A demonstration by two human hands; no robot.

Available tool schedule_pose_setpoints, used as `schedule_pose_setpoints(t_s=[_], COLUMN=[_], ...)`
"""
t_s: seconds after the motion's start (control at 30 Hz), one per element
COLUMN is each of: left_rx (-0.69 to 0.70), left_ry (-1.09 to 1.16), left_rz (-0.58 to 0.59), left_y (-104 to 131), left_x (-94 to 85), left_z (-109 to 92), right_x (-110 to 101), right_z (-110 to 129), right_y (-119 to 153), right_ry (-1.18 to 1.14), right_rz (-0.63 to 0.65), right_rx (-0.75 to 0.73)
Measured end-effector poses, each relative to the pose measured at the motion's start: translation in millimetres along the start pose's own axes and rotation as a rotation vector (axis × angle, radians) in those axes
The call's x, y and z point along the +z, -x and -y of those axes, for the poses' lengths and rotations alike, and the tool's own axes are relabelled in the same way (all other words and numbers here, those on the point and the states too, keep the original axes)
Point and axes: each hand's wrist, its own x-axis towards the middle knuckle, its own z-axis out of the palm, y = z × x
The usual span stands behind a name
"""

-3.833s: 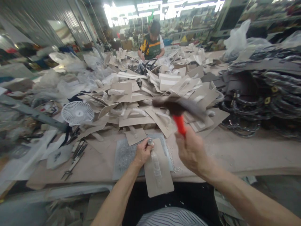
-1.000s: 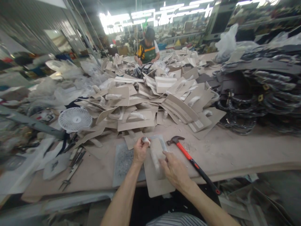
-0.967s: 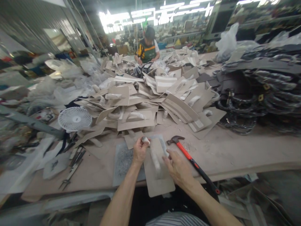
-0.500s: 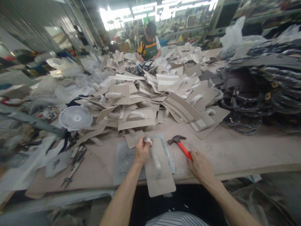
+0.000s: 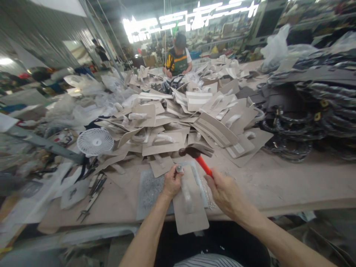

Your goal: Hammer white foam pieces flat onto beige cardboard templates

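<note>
My left hand (image 5: 172, 183) grips a small metal punch (image 5: 179, 169) standing upright on a tan card panel (image 5: 191, 211) that carries a plastic-wrapped handle (image 5: 187, 192). The panel lies on a grey mat (image 5: 148, 191) at the table's near edge. My right hand (image 5: 226, 191) holds a red-handled hammer (image 5: 204, 165); its dark head (image 5: 191, 151) hovers raised just above and behind the punch.
A big heap of tan card panels (image 5: 178, 115) fills the table behind. A small white fan (image 5: 95, 142) and scissors (image 5: 90, 194) lie to the left. Black straps (image 5: 303, 122) pile up at right. Another person (image 5: 178, 57) works at the far end.
My right hand left the panel, took the hammer off the table and lifted it over the punch. My left hand stayed on the punch.
</note>
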Motion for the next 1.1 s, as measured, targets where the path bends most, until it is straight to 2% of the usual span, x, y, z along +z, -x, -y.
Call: schedule_pose_setpoints(t_s=[0.1, 0.17, 0.2, 0.27, 0.33, 0.37, 0.4, 0.43, 0.53, 0.57, 0.6, 0.8, 0.87, 0.93, 1.0, 1.1], left_rx=[-0.012, -0.016, -0.017, -0.021, -0.026, -0.028, -0.03, -0.031, -0.018, -0.011, -0.005, -0.024, -0.04, -0.055, -0.066, -0.092], left_ry=[-0.023, -0.023, -0.016, 0.006, 0.022, 0.027, 0.029, 0.027, 0.019, 0.018, 0.019, 0.045, 0.065, 0.089, 0.113, 0.153], left_rz=[-0.007, -0.003, 0.0, 0.011, 0.025, 0.029, 0.029, 0.027, 0.023, 0.025, 0.028, 0.045, 0.046, 0.038, 0.031, 0.022], left_y=[0, 0, 0, 1, 0, 0, 0, 0, 0, 0, 0, 1, 1, 1, 2, 2], left_x=[0.6, 0.4, 0.1, -0.6, -1.1, -1.2, -1.1, -0.9, -0.2, -0.2, -0.3, -1.2, -0.9, -0.7, -0.6, 0.5], left_z=[1, 0, -1, -3, -4, -4, -3, -3, 0, 0, 0, -2, -1, 0, 1, 2], right_x=[-10, -28, -39, -58, -63, -59, -50, -40, -10, -5, -2, 1, 10, 21, 32, 44], right_z=[13, 26, 33, 47, 54, 53, 48, 42, 16, 9, 2, -41, -54, -55, -41, -7], right_y=[-17, -28, -32, -36, -35, -33, -30, -26, -15, -13, -12, -6, -1, 3, 5, 4], right_ry=[0.269, 0.305, 0.274, 0.151, 0.02, -0.005, 0.017, 0.081, 0.362, 0.419, 0.447, 0.403, 0.461, 0.541, 0.542, 0.433], right_rz=[0.118, 0.099, 0.018, -0.245, -0.505, -0.557, -0.524, -0.414, 0.11, 0.224, 0.285, 0.321, 0.268, 0.141, 0.079, 0.236], right_rx=[-0.163, -0.24, -0.266, -0.282, -0.261, -0.259, -0.261, -0.258, -0.192, -0.152, -0.118, 0.158, 0.184, 0.064, -0.214, -0.642])
